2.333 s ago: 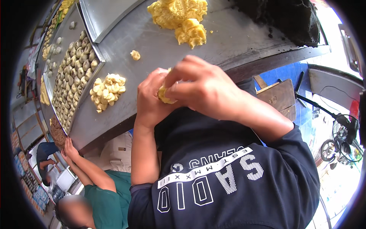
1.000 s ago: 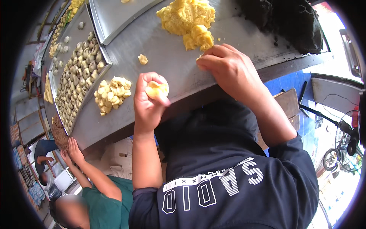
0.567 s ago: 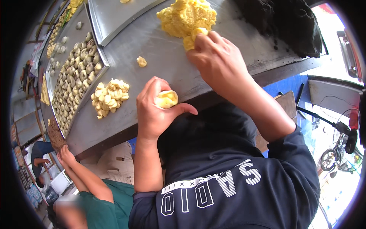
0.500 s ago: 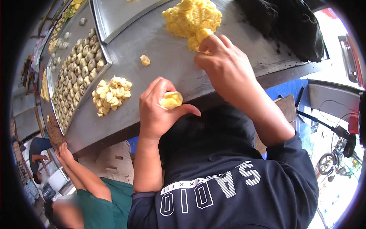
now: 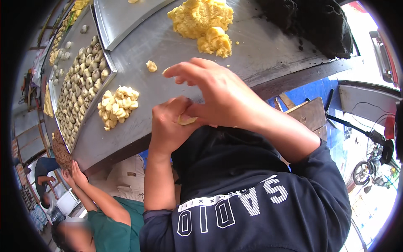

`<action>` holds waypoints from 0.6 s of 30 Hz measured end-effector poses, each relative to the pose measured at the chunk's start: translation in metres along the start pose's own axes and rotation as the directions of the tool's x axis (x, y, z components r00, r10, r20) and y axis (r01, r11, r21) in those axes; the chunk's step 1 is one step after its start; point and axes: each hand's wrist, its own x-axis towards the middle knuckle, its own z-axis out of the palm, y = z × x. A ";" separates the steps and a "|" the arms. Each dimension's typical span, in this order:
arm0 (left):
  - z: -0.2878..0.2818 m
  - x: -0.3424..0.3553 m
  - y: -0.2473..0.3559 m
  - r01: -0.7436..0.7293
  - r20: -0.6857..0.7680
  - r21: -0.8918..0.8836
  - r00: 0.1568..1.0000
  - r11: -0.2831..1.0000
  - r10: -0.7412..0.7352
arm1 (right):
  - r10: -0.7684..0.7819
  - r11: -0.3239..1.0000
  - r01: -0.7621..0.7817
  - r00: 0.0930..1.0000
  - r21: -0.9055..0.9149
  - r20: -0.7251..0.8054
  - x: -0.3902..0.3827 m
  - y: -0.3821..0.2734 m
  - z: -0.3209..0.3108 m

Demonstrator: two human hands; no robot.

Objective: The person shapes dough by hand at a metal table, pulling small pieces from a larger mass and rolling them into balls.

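Just off the table's near edge, my left hand is curled around a piece of yellow dough, only a bit of which shows. My right hand lies over it from the right. Its thumb presses at the dough, while the other fingers stretch out to the left above my left hand. Beyond them on the metal table sits a big mound of yellow dough, with a smaller lump at its near side. A small dough scrap lies to the left of that.
A heap of small pale dough pieces lies left of my hands. Farther left, a metal tray holds many rounded filled pieces. Another tray stands behind. A dark mass is far right. Another person's hands rest near a brown mass.
My right hand has come away from the dough mound, back and left to my left hand. The dough in my left hand, seen as a hollowed cup before, is now mostly covered.
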 end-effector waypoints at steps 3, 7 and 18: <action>0.000 0.003 0.003 0.010 0.015 -0.013 1.000 1.000 -0.010 | -0.055 0.994 0.060 0.997 -0.096 0.054 0.005 -0.010 -0.003; -0.003 0.011 0.004 0.033 0.084 -0.264 0.996 0.964 -0.011 | -0.140 0.974 0.150 0.988 -0.172 0.071 0.017 -0.010 -0.050; -0.024 -0.008 -0.036 -0.070 -0.236 -0.495 0.970 0.866 -0.056 | -0.129 0.869 0.114 0.992 -0.481 0.003 0.028 0.043 -0.063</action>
